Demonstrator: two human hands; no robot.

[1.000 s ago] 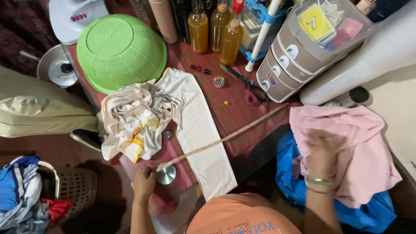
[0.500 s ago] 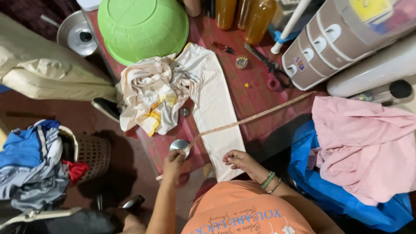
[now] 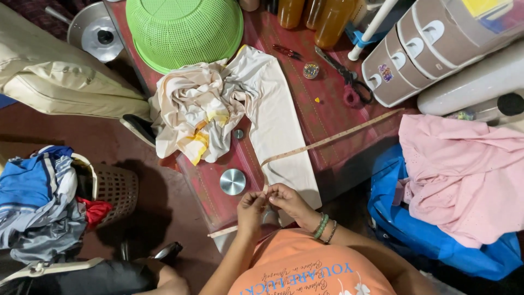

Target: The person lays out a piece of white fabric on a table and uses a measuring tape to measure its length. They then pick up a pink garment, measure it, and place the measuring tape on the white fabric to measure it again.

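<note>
Hands meet at near end of long cream cloth strip (image 3: 284, 125): left hand (image 3: 252, 208) and right hand (image 3: 289, 201) pinch beige measuring tape (image 3: 327, 141) there, fingers closed, apparently measuring; round silver weight (image 3: 233, 181) just left.

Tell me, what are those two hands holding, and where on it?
Both the left hand and the right hand pinch the measuring tape at its near part, over the near edge of the cream cloth.
</note>
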